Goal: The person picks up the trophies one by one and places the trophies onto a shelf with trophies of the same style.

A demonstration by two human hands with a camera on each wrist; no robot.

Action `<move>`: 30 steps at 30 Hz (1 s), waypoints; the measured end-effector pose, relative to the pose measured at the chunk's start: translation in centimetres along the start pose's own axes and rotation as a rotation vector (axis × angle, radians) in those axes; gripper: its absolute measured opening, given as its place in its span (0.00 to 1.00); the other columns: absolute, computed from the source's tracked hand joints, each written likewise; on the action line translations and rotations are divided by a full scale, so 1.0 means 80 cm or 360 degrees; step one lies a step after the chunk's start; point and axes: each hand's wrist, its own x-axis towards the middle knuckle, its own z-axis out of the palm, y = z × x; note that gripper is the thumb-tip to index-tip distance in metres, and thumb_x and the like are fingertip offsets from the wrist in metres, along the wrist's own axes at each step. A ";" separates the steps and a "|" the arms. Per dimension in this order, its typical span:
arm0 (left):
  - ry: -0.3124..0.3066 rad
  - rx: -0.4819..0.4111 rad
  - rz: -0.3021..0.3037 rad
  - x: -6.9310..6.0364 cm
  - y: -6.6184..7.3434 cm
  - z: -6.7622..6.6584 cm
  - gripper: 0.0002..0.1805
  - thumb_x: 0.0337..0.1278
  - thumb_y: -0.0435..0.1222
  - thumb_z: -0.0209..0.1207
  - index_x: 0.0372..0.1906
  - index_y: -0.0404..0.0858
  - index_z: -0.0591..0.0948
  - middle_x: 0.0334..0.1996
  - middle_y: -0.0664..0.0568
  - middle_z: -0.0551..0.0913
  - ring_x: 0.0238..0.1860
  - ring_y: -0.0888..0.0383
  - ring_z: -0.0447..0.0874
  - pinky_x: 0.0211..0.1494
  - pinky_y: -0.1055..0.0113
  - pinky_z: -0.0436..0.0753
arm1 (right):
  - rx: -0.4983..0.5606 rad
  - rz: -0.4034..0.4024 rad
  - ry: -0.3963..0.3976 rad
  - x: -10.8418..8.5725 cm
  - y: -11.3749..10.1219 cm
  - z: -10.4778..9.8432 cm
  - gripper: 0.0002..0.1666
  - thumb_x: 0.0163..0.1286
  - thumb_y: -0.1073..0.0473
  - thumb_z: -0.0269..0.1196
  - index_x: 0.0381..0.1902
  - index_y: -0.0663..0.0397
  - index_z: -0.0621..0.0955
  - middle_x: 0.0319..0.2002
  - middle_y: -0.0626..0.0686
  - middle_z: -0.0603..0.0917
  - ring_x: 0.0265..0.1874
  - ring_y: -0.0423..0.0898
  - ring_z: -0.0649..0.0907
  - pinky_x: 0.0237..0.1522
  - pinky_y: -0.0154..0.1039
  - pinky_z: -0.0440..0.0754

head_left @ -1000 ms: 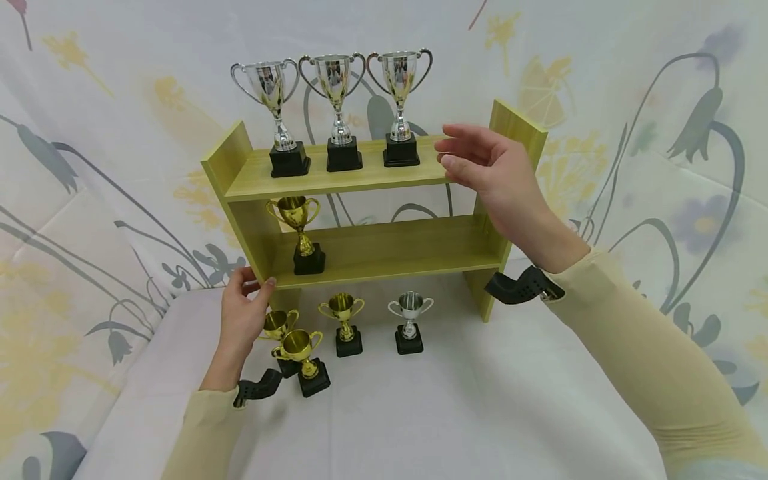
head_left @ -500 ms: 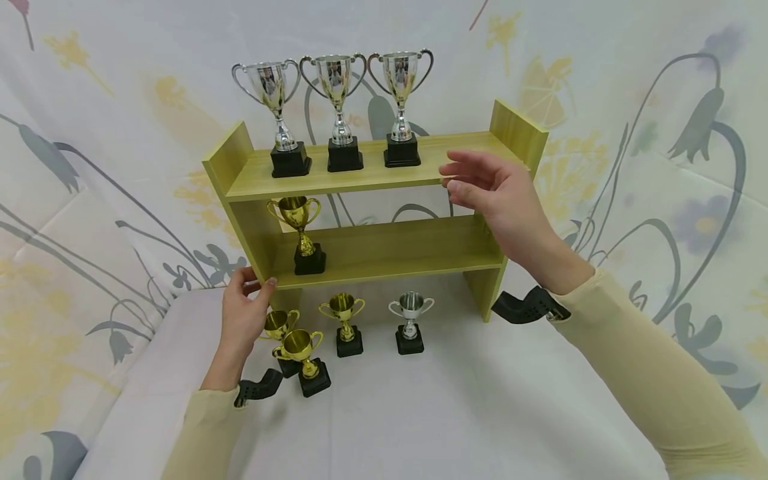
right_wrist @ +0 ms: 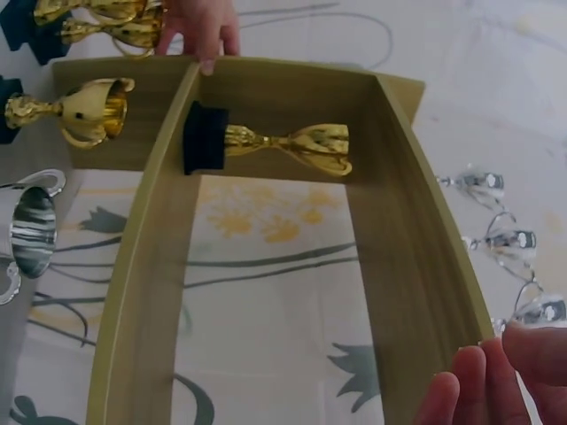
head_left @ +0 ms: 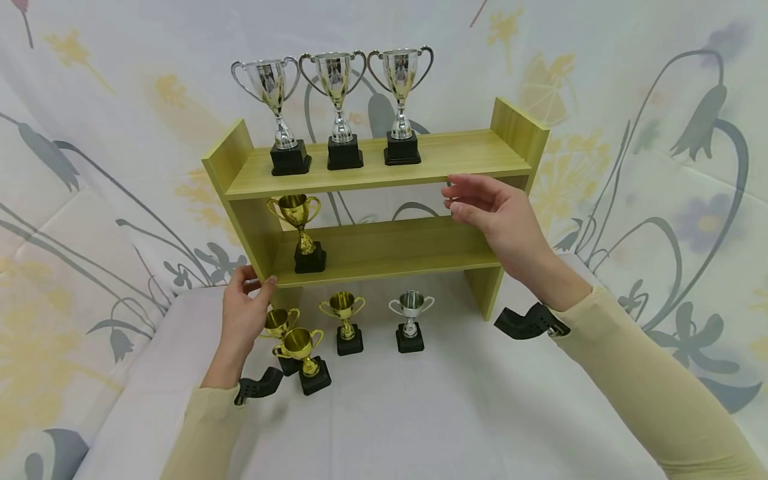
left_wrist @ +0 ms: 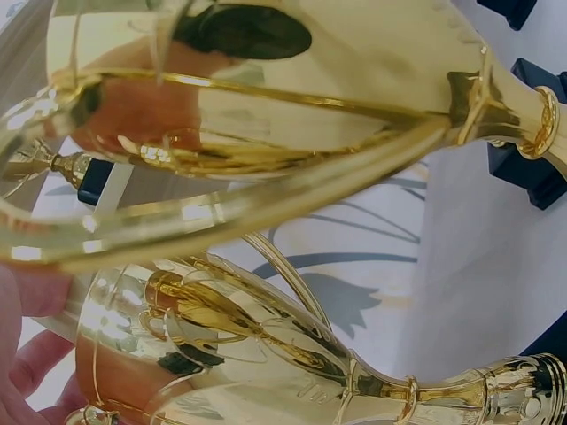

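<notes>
The left hand (head_left: 241, 320) grips the wooden shelf (head_left: 468, 150) at its left edge; near its thumb, two gold cups (head_left: 300, 345) overlap on the table (head_left: 390, 413). A gold trophy (head_left: 305, 241) occupies the lower board's left end, three silver trophies (head_left: 335, 75) the top board's left and middle. A lone gold cup (head_left: 346, 327), then a small silver cup (head_left: 411, 327), stand below the front edge; the right hand (head_left: 504, 223), loosely bent, holds nothing before the right end
</notes>
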 end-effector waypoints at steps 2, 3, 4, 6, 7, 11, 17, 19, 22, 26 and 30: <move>0.0003 0.0000 0.0007 0.000 -0.001 0.000 0.23 0.71 0.42 0.56 0.62 0.32 0.70 0.56 0.40 0.73 0.58 0.45 0.74 0.43 0.73 0.76 | 0.0004 0.0012 -0.0003 -0.002 0.002 -0.001 0.21 0.68 0.71 0.63 0.58 0.58 0.81 0.49 0.55 0.84 0.47 0.45 0.84 0.48 0.31 0.80; 0.0005 0.0000 0.0011 0.001 -0.001 0.000 0.23 0.71 0.42 0.56 0.62 0.31 0.70 0.56 0.40 0.73 0.58 0.45 0.74 0.43 0.74 0.76 | 0.0008 0.0021 -0.0003 -0.002 0.003 -0.001 0.21 0.68 0.71 0.63 0.58 0.58 0.80 0.49 0.55 0.84 0.46 0.45 0.84 0.48 0.32 0.80; 0.0006 -0.0001 0.0014 0.001 -0.002 0.001 0.23 0.71 0.42 0.56 0.61 0.31 0.70 0.55 0.40 0.73 0.58 0.45 0.74 0.43 0.75 0.76 | 0.0011 0.0031 -0.0003 -0.003 0.004 -0.002 0.21 0.68 0.71 0.63 0.58 0.58 0.80 0.49 0.55 0.84 0.46 0.45 0.84 0.48 0.32 0.80; 0.0011 0.0004 0.0015 0.001 -0.002 0.001 0.23 0.71 0.42 0.56 0.61 0.31 0.70 0.55 0.40 0.73 0.58 0.45 0.74 0.43 0.75 0.76 | 0.0016 0.0046 -0.0004 -0.004 0.006 -0.002 0.21 0.68 0.71 0.63 0.59 0.60 0.80 0.50 0.56 0.84 0.47 0.45 0.84 0.48 0.32 0.80; 0.0012 0.0005 0.0014 0.000 -0.002 0.001 0.23 0.71 0.42 0.56 0.61 0.31 0.70 0.55 0.40 0.73 0.58 0.45 0.74 0.43 0.74 0.76 | 0.0020 0.0052 -0.0005 -0.004 0.008 -0.003 0.22 0.68 0.71 0.63 0.60 0.60 0.79 0.50 0.56 0.84 0.47 0.45 0.84 0.48 0.32 0.80; 0.0010 0.0001 0.0009 0.000 -0.002 0.002 0.23 0.71 0.42 0.56 0.61 0.32 0.70 0.56 0.40 0.73 0.58 0.46 0.74 0.44 0.73 0.76 | 0.0022 0.0062 -0.0004 -0.007 0.013 -0.005 0.22 0.69 0.71 0.63 0.60 0.60 0.79 0.50 0.55 0.84 0.46 0.44 0.84 0.47 0.31 0.80; 0.0009 -0.0013 0.0022 0.000 -0.002 0.001 0.23 0.71 0.41 0.56 0.61 0.32 0.70 0.55 0.40 0.73 0.58 0.45 0.74 0.43 0.75 0.76 | 0.0046 0.0079 -0.0021 -0.012 0.020 -0.006 0.21 0.69 0.72 0.62 0.58 0.57 0.81 0.48 0.51 0.85 0.46 0.43 0.85 0.47 0.32 0.80; 0.0007 -0.0015 0.0022 0.000 -0.002 0.002 0.23 0.71 0.42 0.56 0.61 0.32 0.70 0.55 0.40 0.73 0.58 0.46 0.74 0.43 0.75 0.76 | 0.0028 0.0084 -0.0021 -0.013 0.022 -0.007 0.20 0.69 0.72 0.62 0.58 0.57 0.80 0.47 0.50 0.85 0.46 0.43 0.85 0.47 0.32 0.80; 0.0006 -0.0013 0.0025 0.000 -0.001 0.001 0.23 0.71 0.42 0.56 0.61 0.32 0.70 0.55 0.40 0.73 0.58 0.46 0.74 0.43 0.75 0.76 | -0.0006 0.0096 -0.0015 -0.016 0.025 -0.008 0.21 0.69 0.72 0.62 0.59 0.58 0.80 0.47 0.50 0.85 0.46 0.43 0.85 0.48 0.32 0.80; 0.0012 -0.0007 0.0027 0.000 -0.001 0.001 0.22 0.71 0.42 0.56 0.60 0.31 0.70 0.55 0.40 0.73 0.58 0.46 0.74 0.43 0.73 0.76 | -0.0029 0.0121 -0.0013 -0.020 0.032 -0.009 0.21 0.68 0.72 0.63 0.59 0.60 0.79 0.46 0.49 0.86 0.46 0.43 0.85 0.48 0.32 0.80; 0.0019 0.0003 0.0024 0.000 -0.002 0.001 0.22 0.71 0.42 0.56 0.60 0.32 0.70 0.55 0.40 0.74 0.58 0.46 0.74 0.45 0.68 0.77 | -0.0075 0.0140 -0.0026 -0.023 0.040 -0.010 0.22 0.68 0.72 0.62 0.60 0.63 0.78 0.46 0.47 0.86 0.46 0.43 0.85 0.48 0.33 0.81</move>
